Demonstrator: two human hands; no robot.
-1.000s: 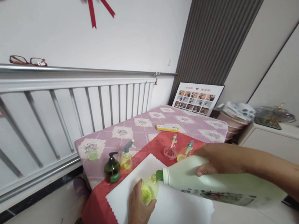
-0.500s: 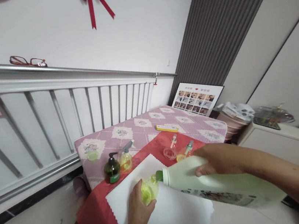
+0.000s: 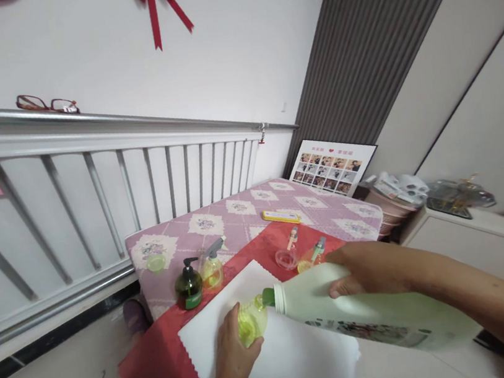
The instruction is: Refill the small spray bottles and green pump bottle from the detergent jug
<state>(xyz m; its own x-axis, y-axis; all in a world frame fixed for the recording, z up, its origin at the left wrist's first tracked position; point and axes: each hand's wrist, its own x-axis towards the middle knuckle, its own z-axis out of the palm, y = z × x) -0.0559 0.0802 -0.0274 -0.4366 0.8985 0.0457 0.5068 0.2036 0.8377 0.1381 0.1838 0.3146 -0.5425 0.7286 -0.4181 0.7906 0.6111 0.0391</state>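
Tilted above a white cloth (image 3: 299,357), a small clear bottle (image 3: 253,321) with yellow-green liquid is gripped by my left hand (image 3: 237,347). My right hand (image 3: 361,270) is closed around a large pale green jug (image 3: 323,298), which lies nearly on its side. The jug's green spout (image 3: 268,297) meets the small bottle's mouth; whether liquid is flowing I cannot make out. Left of the cloth stand a dark green pump bottle (image 3: 189,285) and a spray bottle (image 3: 212,268) with yellowish liquid.
On the red cloth (image 3: 158,358) are a clear pink-rimmed container (image 3: 286,259) and another spray bottle (image 3: 319,249). A yellow box (image 3: 281,216) and pale green lid (image 3: 155,262) lie on the patterned tablecloth (image 3: 240,208). A white radiator (image 3: 161,177) lines the wall.
The red cloth's lower left edge has shifted slightly left. Both hands, the jug and the small bottle hold almost the same position.
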